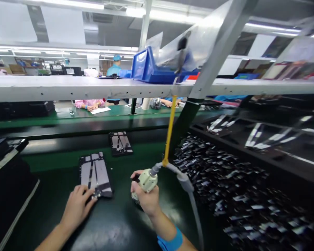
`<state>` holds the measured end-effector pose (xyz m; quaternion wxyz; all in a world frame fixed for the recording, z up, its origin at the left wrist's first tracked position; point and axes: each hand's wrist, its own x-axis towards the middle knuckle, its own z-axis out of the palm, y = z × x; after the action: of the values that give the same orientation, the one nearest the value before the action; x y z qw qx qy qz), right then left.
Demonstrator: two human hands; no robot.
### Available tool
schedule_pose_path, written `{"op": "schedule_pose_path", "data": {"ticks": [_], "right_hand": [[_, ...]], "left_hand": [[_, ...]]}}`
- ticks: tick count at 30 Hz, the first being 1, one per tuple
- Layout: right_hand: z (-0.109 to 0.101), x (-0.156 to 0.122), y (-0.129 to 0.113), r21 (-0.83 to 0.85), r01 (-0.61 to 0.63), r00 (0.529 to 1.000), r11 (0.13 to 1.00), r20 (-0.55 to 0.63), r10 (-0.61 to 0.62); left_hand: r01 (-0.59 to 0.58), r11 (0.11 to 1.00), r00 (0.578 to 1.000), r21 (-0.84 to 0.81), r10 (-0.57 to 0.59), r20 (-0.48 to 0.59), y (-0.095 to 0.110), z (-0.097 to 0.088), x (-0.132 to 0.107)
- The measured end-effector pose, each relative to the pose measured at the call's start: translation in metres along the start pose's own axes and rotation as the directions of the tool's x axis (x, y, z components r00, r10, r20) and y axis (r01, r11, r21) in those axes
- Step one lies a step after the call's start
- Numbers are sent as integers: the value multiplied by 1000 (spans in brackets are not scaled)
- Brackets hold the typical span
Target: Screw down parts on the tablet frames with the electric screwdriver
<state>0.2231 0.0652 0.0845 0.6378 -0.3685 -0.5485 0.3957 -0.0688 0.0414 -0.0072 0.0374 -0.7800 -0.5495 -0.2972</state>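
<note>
An opened tablet-like device (101, 174), with a grey plate and dark strips across it, lies flat on the green bench. My left hand (77, 205) rests at its lower left corner, thumb and fingers bent round the edge there. To the right, my right hand (148, 200) is wrapped round a pale green handheld tool (148, 179) just above the bench. A grey cable (192, 195) runs from the tool's top, and a yellow strap (170, 132) suspends it from overhead. The tool's lower end is mostly hidden by my fingers. Farther back lies a second similar device (120, 143).
A heap of small dark parts (240, 184) covers the right side. Stacked dark devices (5, 153) stand at the left. A white shelf (94, 89) crosses ahead, carrying a blue bin (149, 68), with a slanted post (214, 52) beside it. Other people work beyond.
</note>
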Motion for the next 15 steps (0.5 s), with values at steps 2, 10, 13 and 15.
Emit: {"op": "schedule_pose_path", "data": {"ticks": [2, 10, 13, 15], "right_hand": [[-7, 1, 9, -44, 1, 999, 999, -36, -3], [-12, -8, 20, -242, 4, 999, 970, -32, -12], [-10, -9, 14, -296, -18, 1000, 955, -29, 10], [-9, -10, 10, -316, -41, 999, 948, -25, 35]], "left_hand": [[17, 998, 999, 57, -19, 27, -40, 3, 28], [304, 934, 943, 189, -324, 81, -115, 27, 164], [322, 933, 930, 159, -343, 132, -95, 64, 213], [359, 924, 907, 131, -379, 183, -76, 93, 242]]}}
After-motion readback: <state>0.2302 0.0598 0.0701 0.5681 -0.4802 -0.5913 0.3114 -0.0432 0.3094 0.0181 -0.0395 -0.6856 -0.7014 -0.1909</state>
